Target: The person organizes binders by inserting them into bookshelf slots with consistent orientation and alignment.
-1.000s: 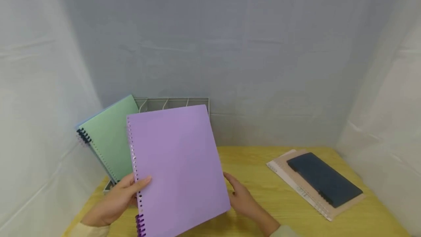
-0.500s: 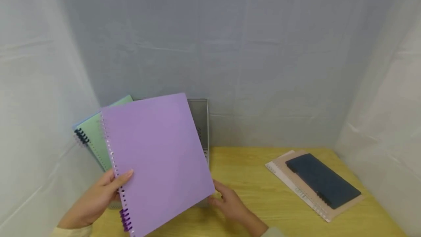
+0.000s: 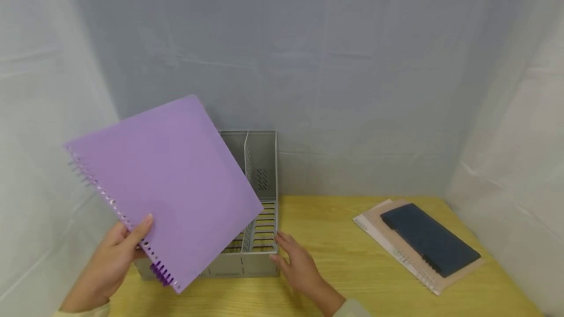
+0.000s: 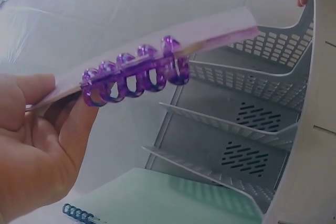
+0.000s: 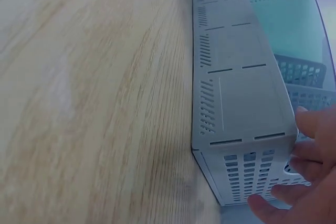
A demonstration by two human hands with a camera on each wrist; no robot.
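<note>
My left hand [image 3: 103,263] pinches a purple ring-bound notebook [image 3: 169,185] by its punched edge, thumb on the cover. The notebook is tilted to the left, raised in front of a grey file organizer [image 3: 260,264] with upright dividers. Purple plastic rings [image 4: 134,74] show at its lower corner in the left wrist view. My right hand [image 3: 299,268] rests at the organizer's front right corner, its fingers extended along the side. A green notebook [image 4: 173,198] stands in an end compartment of the organizer; in the head view the purple notebook hides it.
On the right of the wooden table [image 3: 339,238] lies a small stack: a dark blue notebook [image 3: 432,238] on top of a beige one [image 3: 458,274], with a white one [image 3: 379,234] beneath. Pale sheeting [image 3: 352,87] encloses the back and sides.
My left hand has carried the purple notebook up and to the left, tilting it further. The right hand has come off the notebook's edge and moved to the organizer's corner.
</note>
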